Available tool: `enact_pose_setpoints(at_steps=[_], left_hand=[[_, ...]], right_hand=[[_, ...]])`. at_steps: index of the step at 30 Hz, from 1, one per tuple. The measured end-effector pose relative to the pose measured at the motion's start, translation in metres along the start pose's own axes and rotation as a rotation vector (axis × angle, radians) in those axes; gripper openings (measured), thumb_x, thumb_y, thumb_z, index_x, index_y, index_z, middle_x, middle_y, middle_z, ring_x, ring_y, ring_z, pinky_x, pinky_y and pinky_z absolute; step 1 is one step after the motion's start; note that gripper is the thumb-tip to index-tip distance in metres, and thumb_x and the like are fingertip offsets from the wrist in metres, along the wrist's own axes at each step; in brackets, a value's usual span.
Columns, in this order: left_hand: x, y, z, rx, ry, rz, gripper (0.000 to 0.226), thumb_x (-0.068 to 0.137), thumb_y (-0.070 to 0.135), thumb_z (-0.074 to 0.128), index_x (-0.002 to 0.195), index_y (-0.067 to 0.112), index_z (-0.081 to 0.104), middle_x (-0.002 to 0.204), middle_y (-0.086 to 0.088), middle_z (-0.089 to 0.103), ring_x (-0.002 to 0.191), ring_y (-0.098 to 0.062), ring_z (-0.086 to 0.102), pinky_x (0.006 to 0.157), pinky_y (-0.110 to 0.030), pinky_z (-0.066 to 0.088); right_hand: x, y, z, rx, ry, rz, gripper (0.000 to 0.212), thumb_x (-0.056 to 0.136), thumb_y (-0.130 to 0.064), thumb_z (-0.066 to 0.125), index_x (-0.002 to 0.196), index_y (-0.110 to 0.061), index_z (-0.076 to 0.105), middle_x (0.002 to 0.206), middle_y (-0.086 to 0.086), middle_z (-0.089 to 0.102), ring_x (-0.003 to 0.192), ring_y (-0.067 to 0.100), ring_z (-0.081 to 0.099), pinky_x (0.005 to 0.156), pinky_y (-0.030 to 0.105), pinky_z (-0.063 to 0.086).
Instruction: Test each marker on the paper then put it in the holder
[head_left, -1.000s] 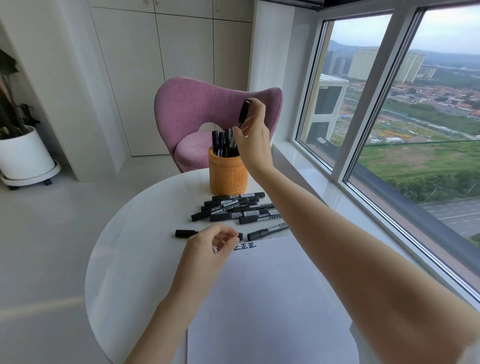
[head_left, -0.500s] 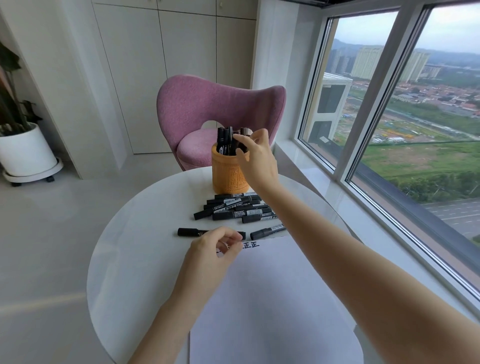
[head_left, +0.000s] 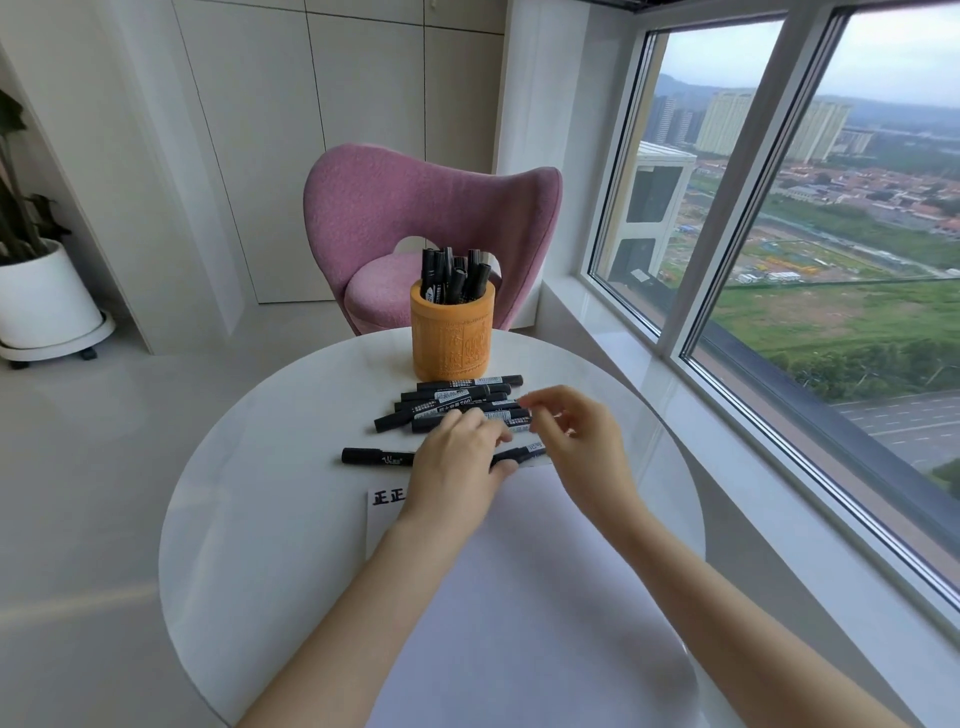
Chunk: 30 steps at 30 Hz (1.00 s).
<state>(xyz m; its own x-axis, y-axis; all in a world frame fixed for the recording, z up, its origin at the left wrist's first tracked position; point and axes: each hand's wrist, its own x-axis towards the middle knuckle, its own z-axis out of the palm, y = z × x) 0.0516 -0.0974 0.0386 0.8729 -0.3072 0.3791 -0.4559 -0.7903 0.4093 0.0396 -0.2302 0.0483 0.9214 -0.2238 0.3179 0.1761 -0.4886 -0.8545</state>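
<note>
An orange carved holder (head_left: 452, 338) stands at the far side of the round white table (head_left: 249, 519), with several black markers (head_left: 453, 275) upright in it. Just in front of it lies a pile of black markers (head_left: 457, 396). Nearer me, one marker (head_left: 374, 457) lies to the left. A second marker (head_left: 524, 451) runs under my left hand (head_left: 457, 467), whose fingers curl over it with the thumb against its near side. My right hand (head_left: 579, 441) hovers beside it with relaxed fingers, holding nothing. The white paper (head_left: 519, 597) bears black test marks (head_left: 388, 497) at its top left corner.
A pink chair (head_left: 395, 208) stands behind the table. A tall window (head_left: 779, 260) and its sill run along the right. A white plant pot (head_left: 44, 301) on a wheeled base sits on the floor at the far left.
My right hand dropped its marker into the holder and came back down to the table beside my left hand. My left hand slid forward off the paper onto the near marker.
</note>
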Motion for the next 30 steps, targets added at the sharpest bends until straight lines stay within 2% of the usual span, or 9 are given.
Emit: enact_pose_setpoints(at_steps=[3,7,12,14,18,21,26,28,30], left_hand=[[0.005,0.003,0.006,0.052,-0.013,-0.010,0.027,0.089,0.032,0.059,0.115,0.025,0.057,0.114,0.008,0.058,0.112,-0.015,0.045,0.086,-0.025,0.036],[0.005,0.001,0.011,0.064,-0.018,-0.023,0.024,0.089,0.031,0.059,0.112,0.024,0.061,0.111,0.005,0.061,0.111,-0.017,0.045,0.084,-0.026,0.035],[0.000,0.003,0.004,-0.061,0.177,-0.020,0.020,0.086,0.026,0.064,0.104,0.017,0.066,0.097,0.000,0.064,0.101,-0.021,0.049,0.080,-0.026,0.035],[-0.002,0.003,-0.002,-0.124,0.217,-0.022,0.018,0.085,0.025,0.066,0.101,0.016,0.068,0.093,0.001,0.065,0.096,-0.020,0.049,0.079,-0.025,0.037],[-0.011,0.003,-0.016,-0.244,0.196,0.001,0.013,0.084,0.020,0.067,0.096,0.017,0.069,0.089,0.005,0.064,0.090,-0.017,0.049,0.077,-0.022,0.037],[-0.025,0.005,-0.021,-0.235,0.113,0.062,0.013,0.088,0.021,0.062,0.100,0.018,0.065,0.093,0.007,0.060,0.092,-0.014,0.052,0.078,-0.022,0.038],[-0.039,0.013,-0.023,-0.329,-0.014,-0.021,0.028,0.094,0.034,0.049,0.121,0.027,0.050,0.114,0.013,0.058,0.103,-0.011,0.055,0.085,-0.027,0.044],[-0.039,0.014,-0.023,-0.340,-0.060,-0.030,0.025,0.095,0.039,0.046,0.114,0.025,0.051,0.107,0.011,0.060,0.099,-0.013,0.056,0.082,-0.032,0.045],[-0.039,0.014,-0.023,-0.333,-0.097,-0.035,0.023,0.096,0.041,0.041,0.101,0.020,0.051,0.088,0.007,0.058,0.089,-0.019,0.056,0.077,-0.036,0.045]], right_hand=[[-0.014,0.005,-0.007,0.005,-0.016,0.046,0.024,0.088,-0.006,0.052,0.086,-0.023,0.069,0.069,-0.010,0.063,0.060,0.015,0.050,0.058,0.027,0.042],[-0.024,0.005,-0.012,0.043,-0.032,0.111,0.024,0.089,-0.005,0.051,0.086,-0.018,0.070,0.061,-0.013,0.061,0.053,0.006,0.047,0.053,0.016,0.037],[-0.029,0.000,-0.018,0.120,-0.064,0.185,0.020,0.090,-0.006,0.051,0.085,-0.012,0.070,0.057,0.000,0.060,0.048,0.012,0.047,0.051,0.020,0.038],[-0.029,-0.004,-0.019,0.171,-0.099,0.237,0.017,0.093,-0.017,0.055,0.087,-0.008,0.069,0.055,0.002,0.059,0.047,0.013,0.046,0.049,0.022,0.036],[-0.024,-0.010,-0.020,0.414,-0.141,0.398,0.037,0.090,-0.044,0.060,0.098,-0.008,0.061,0.054,0.003,0.053,0.047,0.015,0.043,0.048,0.022,0.030],[-0.022,-0.015,-0.019,0.539,-0.116,0.382,0.030,0.090,-0.036,0.063,0.087,-0.007,0.058,0.055,0.007,0.039,0.048,0.015,0.034,0.049,0.022,0.027],[-0.028,-0.018,-0.012,0.441,-0.149,0.231,0.027,0.094,-0.019,0.058,0.070,-0.006,0.052,0.049,0.007,0.035,0.045,0.017,0.031,0.045,0.021,0.027],[-0.032,-0.019,-0.010,0.413,-0.173,0.185,0.032,0.096,-0.018,0.056,0.066,-0.007,0.048,0.048,0.006,0.037,0.045,0.017,0.032,0.045,0.019,0.029],[-0.034,-0.020,-0.010,0.418,-0.205,0.161,0.036,0.097,-0.017,0.054,0.064,-0.009,0.043,0.051,0.005,0.036,0.048,0.016,0.031,0.047,0.019,0.028]])
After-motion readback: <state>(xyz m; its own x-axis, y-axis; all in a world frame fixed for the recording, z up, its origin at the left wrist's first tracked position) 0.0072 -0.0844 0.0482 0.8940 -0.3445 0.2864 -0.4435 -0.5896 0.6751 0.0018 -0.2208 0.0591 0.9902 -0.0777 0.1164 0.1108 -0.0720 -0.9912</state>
